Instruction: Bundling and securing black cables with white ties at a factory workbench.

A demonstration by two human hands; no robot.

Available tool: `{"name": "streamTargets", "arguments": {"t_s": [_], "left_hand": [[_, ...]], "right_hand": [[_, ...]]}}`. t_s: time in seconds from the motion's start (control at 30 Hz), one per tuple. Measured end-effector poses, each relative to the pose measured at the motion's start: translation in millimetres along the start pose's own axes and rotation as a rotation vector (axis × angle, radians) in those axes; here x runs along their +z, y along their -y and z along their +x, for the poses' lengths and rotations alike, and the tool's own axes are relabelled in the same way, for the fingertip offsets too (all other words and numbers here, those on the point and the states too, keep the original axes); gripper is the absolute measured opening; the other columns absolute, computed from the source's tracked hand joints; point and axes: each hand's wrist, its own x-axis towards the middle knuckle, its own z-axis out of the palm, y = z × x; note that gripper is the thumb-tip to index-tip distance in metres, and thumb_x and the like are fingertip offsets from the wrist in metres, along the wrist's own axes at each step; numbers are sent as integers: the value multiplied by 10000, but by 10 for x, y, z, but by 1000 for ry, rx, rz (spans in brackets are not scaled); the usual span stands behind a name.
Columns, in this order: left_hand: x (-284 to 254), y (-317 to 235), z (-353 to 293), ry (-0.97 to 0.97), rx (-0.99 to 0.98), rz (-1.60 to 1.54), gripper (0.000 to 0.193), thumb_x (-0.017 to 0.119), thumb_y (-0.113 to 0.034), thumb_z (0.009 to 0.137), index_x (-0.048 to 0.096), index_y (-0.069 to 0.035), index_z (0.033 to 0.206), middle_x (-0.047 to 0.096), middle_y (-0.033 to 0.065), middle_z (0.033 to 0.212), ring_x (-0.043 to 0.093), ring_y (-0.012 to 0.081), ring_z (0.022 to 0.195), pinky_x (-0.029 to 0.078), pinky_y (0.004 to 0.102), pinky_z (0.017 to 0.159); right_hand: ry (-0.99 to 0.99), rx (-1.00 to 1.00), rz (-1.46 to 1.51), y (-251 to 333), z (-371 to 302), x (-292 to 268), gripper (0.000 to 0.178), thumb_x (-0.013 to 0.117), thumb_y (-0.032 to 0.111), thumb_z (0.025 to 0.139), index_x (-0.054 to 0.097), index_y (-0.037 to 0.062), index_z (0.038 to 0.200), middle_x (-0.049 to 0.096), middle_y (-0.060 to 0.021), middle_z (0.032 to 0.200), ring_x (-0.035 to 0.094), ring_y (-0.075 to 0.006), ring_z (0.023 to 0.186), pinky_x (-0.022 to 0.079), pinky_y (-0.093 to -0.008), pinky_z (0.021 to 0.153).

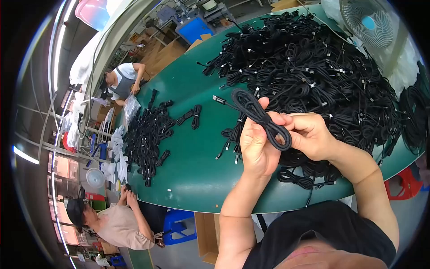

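Observation:
A coiled black braided cable (249, 106) is held up over the green table, folded into a long loop with a metal-tipped plug (219, 99) sticking out to the left. My left hand (256, 145) is closed round the coil from below. From the right, my right hand (311, 134) pinches at the middle of the coil, where a dark band (265, 120) seems to wrap it. The exact grip of the right fingertips is partly hidden. Behind both hands lies a big heap of black cables (295, 62), many with shiny plugs.
A smaller pile of bundled cables (150, 134) lies on the left of the green table (197, 166). Two people (121, 219) work along the table's left side. A fan (367, 22) stands at the far right. A blue stool (179, 228) and cardboard box (206, 237) are below the near edge.

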Motion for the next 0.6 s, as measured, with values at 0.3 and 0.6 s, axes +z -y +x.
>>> {"name": "streamTargets", "arguments": {"t_s": [0.3, 0.6], "left_hand": [[-71, -102, 86, -93, 58, -44, 499, 538, -296, 877, 371, 1, 1242, 593, 125, 917, 553, 279, 1005, 464, 380, 858], [-26, -32, 58, -66, -25, -17, 470, 532, -279, 882, 382, -9, 1236, 586, 115, 911, 557, 294, 1006, 467, 397, 861]], "right_hand": [[84, 314, 121, 90, 36, -74, 123, 583, 67, 836, 635, -8, 919, 602, -29, 779, 529, -71, 710, 440, -215, 640], [66, 334, 204, 83, 48, -82, 128, 584, 64, 847, 624, -17, 938, 582, 0, 776, 503, -53, 706, 424, -220, 634]]}}
